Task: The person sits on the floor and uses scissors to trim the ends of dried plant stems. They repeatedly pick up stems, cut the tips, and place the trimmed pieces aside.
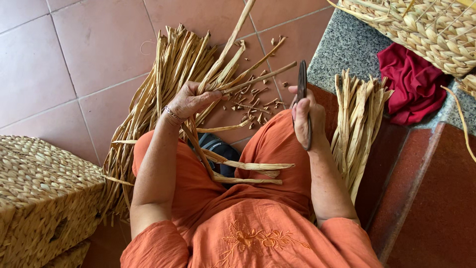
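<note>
Gripping several straw strips [233, 79], left hand [191, 101]; one scissors [302, 99], right hand [307, 116]

I see a floor of reddish tiles [74, 59] carrying everything. A big bundle of dried straw strips [148, 99] lies on it. Just right of that bundle, small cut scraps [255, 106] are scattered. Left of the bundle sits a woven basket [39, 198]. Further right, a speckled granite ledge [342, 49] holds a second bundle [357, 124] and a red cloth [409, 84].

Several dried reed strips [233, 69] are gripped in the left hand [191, 100], while dark scissors [302, 94] are held closed in the right hand [306, 119] above cut scraps [255, 106].
</note>
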Demonstrator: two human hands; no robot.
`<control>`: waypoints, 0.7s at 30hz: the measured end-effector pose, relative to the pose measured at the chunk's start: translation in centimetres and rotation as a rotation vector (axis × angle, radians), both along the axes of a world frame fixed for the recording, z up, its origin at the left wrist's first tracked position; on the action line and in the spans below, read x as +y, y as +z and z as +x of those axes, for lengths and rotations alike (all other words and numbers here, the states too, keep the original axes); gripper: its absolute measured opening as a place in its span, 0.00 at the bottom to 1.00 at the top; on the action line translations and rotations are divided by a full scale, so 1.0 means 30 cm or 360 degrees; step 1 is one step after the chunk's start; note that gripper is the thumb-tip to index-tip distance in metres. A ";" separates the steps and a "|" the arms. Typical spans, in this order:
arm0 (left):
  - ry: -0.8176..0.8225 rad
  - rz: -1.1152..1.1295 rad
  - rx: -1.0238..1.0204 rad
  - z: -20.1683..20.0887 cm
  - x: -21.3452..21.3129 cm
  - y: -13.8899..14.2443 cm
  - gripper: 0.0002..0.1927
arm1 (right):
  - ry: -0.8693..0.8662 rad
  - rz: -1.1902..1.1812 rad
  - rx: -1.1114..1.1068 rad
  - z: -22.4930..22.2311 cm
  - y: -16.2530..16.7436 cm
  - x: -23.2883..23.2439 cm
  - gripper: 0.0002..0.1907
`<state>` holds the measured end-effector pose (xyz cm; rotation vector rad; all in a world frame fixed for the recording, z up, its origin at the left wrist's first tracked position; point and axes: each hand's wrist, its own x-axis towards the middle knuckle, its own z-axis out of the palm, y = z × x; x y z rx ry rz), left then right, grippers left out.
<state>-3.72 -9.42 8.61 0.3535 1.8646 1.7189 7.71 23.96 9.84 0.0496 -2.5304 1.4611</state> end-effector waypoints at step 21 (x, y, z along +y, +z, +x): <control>-0.0216 -0.0105 0.0158 -0.002 0.055 -0.118 0.10 | 0.0112 0.0059 -0.0215 -0.003 -0.070 -0.030 0.45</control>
